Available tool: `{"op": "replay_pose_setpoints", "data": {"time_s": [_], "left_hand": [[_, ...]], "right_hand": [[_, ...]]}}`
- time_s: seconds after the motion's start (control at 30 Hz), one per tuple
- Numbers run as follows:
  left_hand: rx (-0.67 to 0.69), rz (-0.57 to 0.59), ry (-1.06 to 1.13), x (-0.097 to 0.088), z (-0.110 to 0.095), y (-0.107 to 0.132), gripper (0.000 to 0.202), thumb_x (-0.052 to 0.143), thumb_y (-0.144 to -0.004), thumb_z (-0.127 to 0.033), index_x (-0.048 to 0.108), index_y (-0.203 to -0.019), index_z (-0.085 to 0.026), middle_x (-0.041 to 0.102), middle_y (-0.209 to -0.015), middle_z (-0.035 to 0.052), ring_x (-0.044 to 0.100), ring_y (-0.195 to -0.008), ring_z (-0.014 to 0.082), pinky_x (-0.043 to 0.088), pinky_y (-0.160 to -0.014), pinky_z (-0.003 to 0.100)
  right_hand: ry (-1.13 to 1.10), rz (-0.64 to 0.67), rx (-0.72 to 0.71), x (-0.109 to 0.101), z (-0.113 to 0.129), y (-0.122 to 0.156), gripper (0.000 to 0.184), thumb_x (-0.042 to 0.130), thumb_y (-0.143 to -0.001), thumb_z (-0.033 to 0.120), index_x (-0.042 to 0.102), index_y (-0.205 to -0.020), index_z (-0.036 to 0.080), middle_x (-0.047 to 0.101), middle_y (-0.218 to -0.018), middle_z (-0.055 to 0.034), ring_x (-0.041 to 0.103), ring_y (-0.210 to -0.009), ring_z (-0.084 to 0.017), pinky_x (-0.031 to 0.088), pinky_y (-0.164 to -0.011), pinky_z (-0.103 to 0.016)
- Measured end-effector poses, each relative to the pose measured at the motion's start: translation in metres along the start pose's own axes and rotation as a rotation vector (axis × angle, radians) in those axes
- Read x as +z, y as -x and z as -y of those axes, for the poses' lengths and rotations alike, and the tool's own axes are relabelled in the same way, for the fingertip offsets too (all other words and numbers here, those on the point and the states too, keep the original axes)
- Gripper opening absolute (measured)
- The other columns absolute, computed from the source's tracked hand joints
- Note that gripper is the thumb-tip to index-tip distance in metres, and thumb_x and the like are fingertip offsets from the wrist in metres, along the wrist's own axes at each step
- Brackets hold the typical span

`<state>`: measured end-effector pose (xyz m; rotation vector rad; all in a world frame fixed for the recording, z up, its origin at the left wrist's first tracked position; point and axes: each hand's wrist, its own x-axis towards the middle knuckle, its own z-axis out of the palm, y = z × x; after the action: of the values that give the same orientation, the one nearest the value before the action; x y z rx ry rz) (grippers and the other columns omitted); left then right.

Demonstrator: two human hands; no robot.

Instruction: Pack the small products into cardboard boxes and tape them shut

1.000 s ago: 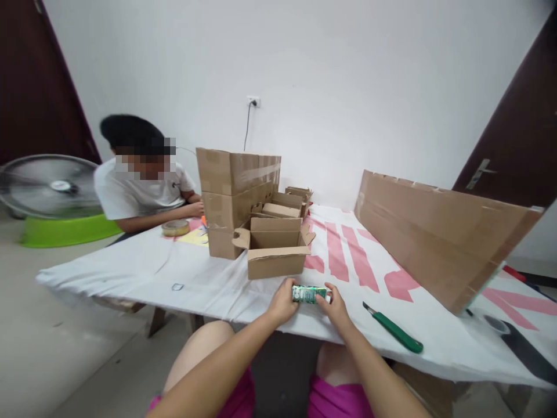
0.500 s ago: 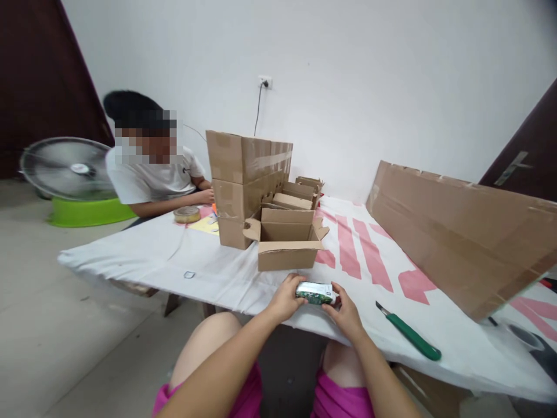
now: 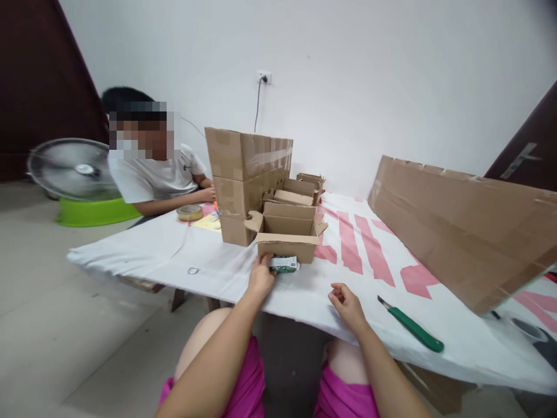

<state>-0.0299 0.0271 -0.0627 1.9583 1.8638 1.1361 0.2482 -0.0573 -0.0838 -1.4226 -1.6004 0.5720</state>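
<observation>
My left hand (image 3: pixel 261 277) grips the left end of a small white-and-green printed box (image 3: pixel 284 265). That box is right in front of an open cardboard carton (image 3: pixel 287 251), whose flaps stand out at the sides and whose inside I see only in part. Apart from it, my right hand (image 3: pixel 347 303) hovers near the table's front edge, fingers loosely curled and parted, holding nothing. To its right lies a green-handled utility knife (image 3: pixel 415 328) with its blade out.
Stacked taped cartons (image 3: pixel 237 186) rise left of the open carton, more open cartons (image 3: pixel 300 188) behind it. A large cardboard panel (image 3: pixel 461 232) stands at the right. A tape roll (image 3: pixel 190 213) lies near a seated person (image 3: pixel 152 180) at the left. A white cloth (image 3: pixel 226 284) covers the table.
My left hand has carried the small box leftward and forward, close to the open carton. My right hand has let go of the box and stays back near the table edge.
</observation>
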Motion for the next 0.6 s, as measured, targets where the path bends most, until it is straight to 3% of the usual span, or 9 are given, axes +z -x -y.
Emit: {"op": "replay_pose_setpoints", "data": {"time_s": [0.23, 0.6], "left_hand": [[-0.033, 0.008, -0.015, 0.003, -0.006, 0.005, 0.054, 0.056, -0.074, -0.008, 0.049, -0.127, -0.016, 0.041, -0.139, 0.0143, 0.048, -0.124, 0.0296, 0.041, -0.106, 0.04], [0.081, 0.087, 0.039, 0.002, -0.027, 0.016, 0.046, 0.064, -0.07, -0.01, 0.058, -0.114, -0.023, 0.055, -0.121, 0.0055, 0.054, -0.113, 0.0242, 0.044, -0.098, 0.035]], "right_hand": [[0.004, -0.004, -0.004, 0.0, 0.0, 0.001, 0.028, 0.058, -0.079, 0.04, 0.064, -0.096, 0.019, 0.069, -0.08, -0.0045, 0.064, -0.071, -0.019, 0.051, -0.07, -0.032], [0.006, 0.004, 0.01, -0.002, 0.004, 0.003, 0.03, 0.057, -0.079, 0.041, 0.064, -0.095, 0.018, 0.069, -0.081, -0.0055, 0.064, -0.072, -0.019, 0.052, -0.071, -0.032]]}}
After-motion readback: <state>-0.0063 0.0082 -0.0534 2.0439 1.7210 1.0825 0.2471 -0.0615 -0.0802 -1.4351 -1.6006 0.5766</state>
